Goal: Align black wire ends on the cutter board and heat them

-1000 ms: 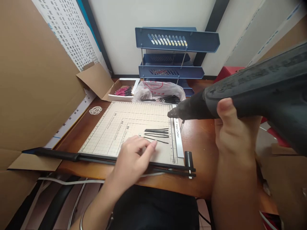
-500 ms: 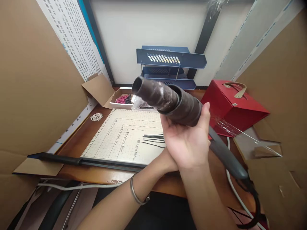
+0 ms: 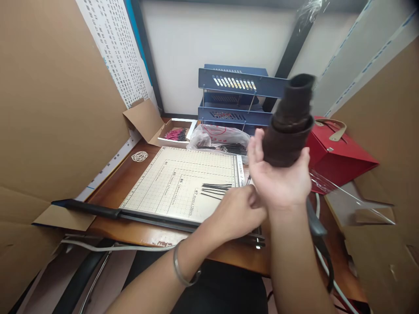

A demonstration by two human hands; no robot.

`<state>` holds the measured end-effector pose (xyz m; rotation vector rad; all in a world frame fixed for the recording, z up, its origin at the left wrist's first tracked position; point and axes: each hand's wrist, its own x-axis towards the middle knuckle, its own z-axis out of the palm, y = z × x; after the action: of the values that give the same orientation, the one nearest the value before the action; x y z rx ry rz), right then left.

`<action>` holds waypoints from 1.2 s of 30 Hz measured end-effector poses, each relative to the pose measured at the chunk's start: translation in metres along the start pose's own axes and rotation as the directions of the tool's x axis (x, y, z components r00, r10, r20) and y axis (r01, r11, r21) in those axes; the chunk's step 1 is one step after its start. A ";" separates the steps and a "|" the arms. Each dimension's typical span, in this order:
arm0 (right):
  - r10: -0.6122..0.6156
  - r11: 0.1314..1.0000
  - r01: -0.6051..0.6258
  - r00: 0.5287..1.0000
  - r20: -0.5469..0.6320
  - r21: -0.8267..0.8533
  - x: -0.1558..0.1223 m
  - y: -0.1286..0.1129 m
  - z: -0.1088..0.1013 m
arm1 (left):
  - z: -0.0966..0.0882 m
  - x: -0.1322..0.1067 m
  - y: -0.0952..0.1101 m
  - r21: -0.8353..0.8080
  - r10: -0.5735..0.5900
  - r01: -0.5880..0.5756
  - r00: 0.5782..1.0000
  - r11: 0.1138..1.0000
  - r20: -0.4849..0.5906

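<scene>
My right hand (image 3: pixel 283 187) is wrapped around a heat gun (image 3: pixel 288 131) with a dark, stepped barrel. Its round open nozzle points up and its grey handle slants down to the right behind my wrist. Close beside the right wrist, my left hand (image 3: pixel 240 211) is closed, fingers curled inward; whatever it may hold is hidden. Just left of that fist, several thin black wires (image 3: pixel 216 188) lie side by side on a cream gridded paper cutter (image 3: pixel 157 187). The cutter's black handle (image 3: pixel 88 208) extends to the left.
Behind the cutter are a clear plastic bag (image 3: pixel 219 137) of dark strips and an open box (image 3: pixel 193 126) with pink and black pieces. A blue tray rack (image 3: pixel 225 80) stands at the back, a red box (image 3: pixel 347 152) at right. White rings (image 3: pixel 139 156) lie left. Cardboard walls flank the desk.
The heat gun has swung from pointing left to pointing up and moved right with my right hand. My left hand has come out from behind the right wrist.
</scene>
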<state>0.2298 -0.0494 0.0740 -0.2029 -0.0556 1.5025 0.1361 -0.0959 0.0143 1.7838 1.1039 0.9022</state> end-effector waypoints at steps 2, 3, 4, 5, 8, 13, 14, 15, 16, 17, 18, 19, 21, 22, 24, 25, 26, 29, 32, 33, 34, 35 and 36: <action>-0.006 0.998 0.007 1.000 -0.011 0.057 0.014 -0.015 -0.004 | -0.021 -0.020 -0.015 -0.008 -0.026 0.025 0.993 1.000 -0.113; -0.006 0.996 0.005 1.000 0.003 0.086 0.021 -0.022 -0.006 | -0.033 -0.029 -0.021 -0.011 -0.048 0.047 0.989 0.999 -0.143; -0.021 0.994 0.021 1.000 0.003 0.106 0.029 -0.028 -0.009 | -0.045 -0.036 -0.027 -0.009 -0.079 0.079 0.984 0.997 -0.163; -0.040 0.992 0.040 0.999 -0.001 0.116 0.036 -0.033 -0.012 | -0.055 -0.041 -0.033 -0.003 -0.099 0.100 0.978 0.995 -0.185; -0.091 0.990 0.101 0.991 -0.098 0.100 0.054 -0.039 -0.018 | -0.078 -0.050 -0.050 0.000 -0.148 0.153 0.954 0.988 -0.262; -0.106 0.988 0.124 0.979 -0.175 0.093 0.064 -0.039 -0.018 | -0.086 -0.053 -0.067 -0.034 -0.207 0.205 0.942 0.978 -0.265; -0.107 0.988 0.123 0.980 -0.169 0.090 0.064 -0.039 -0.018 | -0.085 -0.053 -0.068 -0.030 -0.202 0.201 0.942 0.979 -0.267; -0.104 0.989 0.119 0.981 -0.164 0.086 0.064 -0.038 -0.018 | -0.085 -0.054 -0.067 -0.026 -0.197 0.197 0.943 0.980 -0.267; -0.101 0.990 0.116 0.981 -0.163 0.083 0.065 -0.039 -0.018 | -0.084 -0.054 -0.067 -0.027 -0.195 0.195 0.945 0.981 -0.263; -0.099 0.990 0.114 0.981 -0.166 0.082 0.066 -0.039 -0.019 | -0.084 -0.054 -0.066 -0.031 -0.195 0.193 0.946 0.981 -0.257; -0.097 0.990 0.112 0.981 -0.170 0.083 0.066 -0.039 -0.020 | -0.084 -0.054 -0.064 -0.038 -0.197 0.193 0.948 0.980 -0.250; -0.089 0.991 0.105 0.981 -0.175 0.084 0.067 -0.038 -0.021 | -0.085 -0.055 -0.063 -0.045 -0.201 0.196 0.949 0.980 -0.241; -0.073 0.993 0.089 0.979 -0.189 0.079 0.070 -0.037 -0.024 | -0.086 -0.055 -0.062 -0.048 -0.212 0.207 0.952 0.977 -0.222; -0.066 0.994 0.080 0.979 -0.195 0.068 0.071 -0.037 -0.026 | -0.086 -0.055 -0.061 -0.044 -0.219 0.215 0.952 0.976 -0.213; -0.057 0.998 0.063 0.979 -0.198 0.027 0.073 -0.037 -0.031 | -0.087 -0.055 -0.060 -0.039 -0.233 0.230 0.951 0.972 -0.203; -0.057 0.998 0.059 0.980 -0.193 0.005 0.074 -0.037 -0.034 | -0.087 -0.055 -0.060 -0.037 -0.236 0.234 0.950 0.972 -0.203; -0.058 0.998 0.056 0.981 -0.187 -0.015 0.075 -0.038 -0.037 | -0.087 -0.055 -0.060 -0.035 -0.236 0.234 0.949 0.972 -0.208; -0.055 0.998 0.049 0.985 -0.165 -0.039 0.078 -0.041 -0.045 | -0.085 -0.054 -0.060 -0.030 -0.224 0.223 0.948 0.974 -0.226; -0.027 0.999 0.023 0.990 -0.136 -0.030 0.079 -0.044 -0.052 | -0.082 -0.055 -0.060 -0.031 -0.210 0.208 0.948 0.978 -0.238; -0.014 1.000 0.010 0.991 -0.132 -0.028 0.078 -0.045 -0.053 | -0.082 -0.056 -0.061 -0.033 -0.208 0.206 0.949 0.978 -0.238; -0.004 0.999 -0.001 0.992 -0.129 -0.034 0.075 -0.044 -0.055 | -0.081 -0.056 -0.061 -0.034 -0.211 0.208 0.948 0.977 -0.238; 0.003 0.998 -0.010 0.994 -0.109 -0.060 0.072 -0.043 -0.055 | -0.082 -0.056 -0.060 -0.033 -0.219 0.217 0.948 0.976 -0.233; 0.016 0.993 -0.023 0.998 -0.063 -0.113 0.067 -0.041 -0.055 | -0.084 -0.055 -0.059 -0.023 -0.230 0.231 0.948 0.973 -0.222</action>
<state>0.2843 0.0096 0.0213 -0.3424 -0.0900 1.5125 0.0233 -0.1080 -0.0144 1.5422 1.4255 0.9731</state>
